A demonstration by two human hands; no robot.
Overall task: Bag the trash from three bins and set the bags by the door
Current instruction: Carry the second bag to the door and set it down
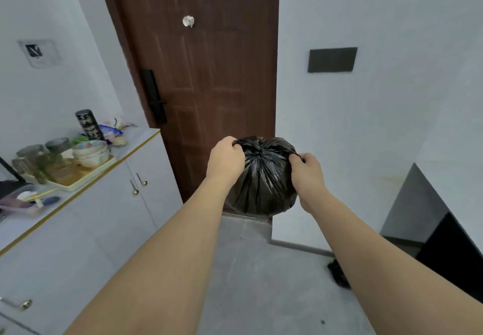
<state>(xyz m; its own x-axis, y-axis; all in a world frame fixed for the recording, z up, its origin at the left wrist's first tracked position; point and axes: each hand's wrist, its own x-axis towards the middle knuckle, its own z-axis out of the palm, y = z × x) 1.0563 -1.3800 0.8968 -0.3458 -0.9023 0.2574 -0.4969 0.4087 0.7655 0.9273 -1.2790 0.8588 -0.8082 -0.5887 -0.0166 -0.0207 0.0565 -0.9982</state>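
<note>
We hold a full black trash bag out in front of us with both hands, right before the brown door. Our left hand pinches a twist of plastic at the bag's upper left, and our right hand pinches another twist at its upper right; the gathered neck sits bunched between them. The bag's bottom hangs near the door's threshold, above the grey floor; we cannot tell whether it touches anything below. To our left stands a white cabinet whose bench carries a tray with stacked bowls and jars, and a dark cylindrical can behind them. A small dark object lies on the floor at the right, by the wall.
</note>
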